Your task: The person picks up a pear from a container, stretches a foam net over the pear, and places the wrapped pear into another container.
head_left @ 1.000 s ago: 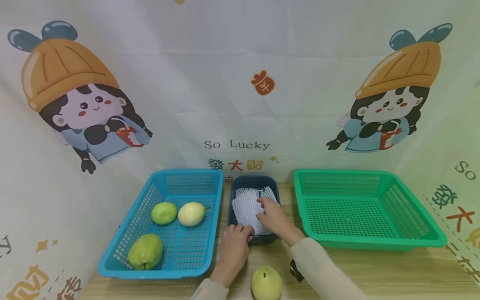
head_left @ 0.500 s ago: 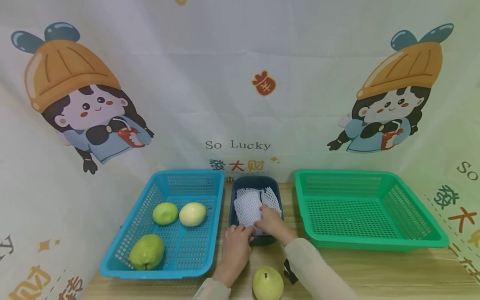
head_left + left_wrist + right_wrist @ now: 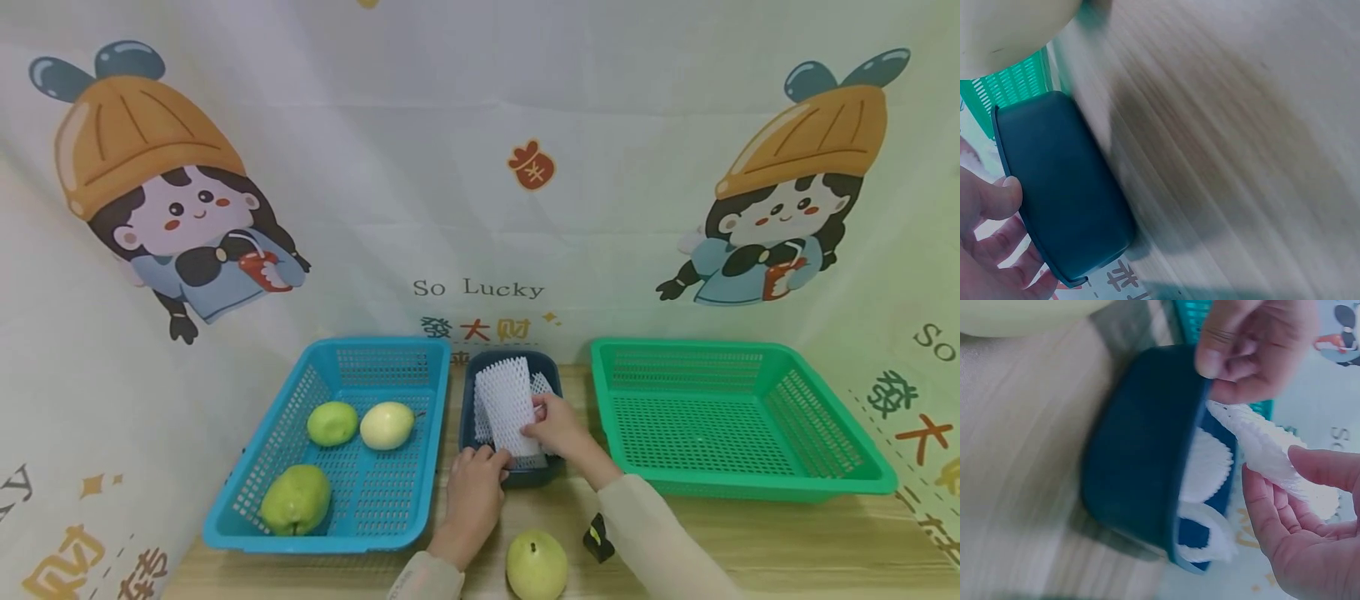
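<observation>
A: How far along are you getting?
B: Your right hand (image 3: 561, 429) is pinching a white foam net (image 3: 512, 408) between thumb and fingers, and you are holding it raised over the dark container (image 3: 528, 479). Getting that net out is looking nearly done. It is hanging flat, with no fruit showing inside.

A: And what is my left hand (image 3: 474, 496) doing?
B: It is gripping the container's near rim, your thumb pressing the outer wall and your fingers lying over on the inner side. Whether they are also touching the net, I cannot tell.

A: What is remaining?
B: More foam nets (image 3: 1207, 465) are sitting in the container. The pear (image 3: 536, 565) is resting on the table (image 3: 750, 542) in front of you, and three fruits (image 3: 296, 500) are lying in the blue basket (image 3: 315, 546). None of these four is wearing a net.
</observation>
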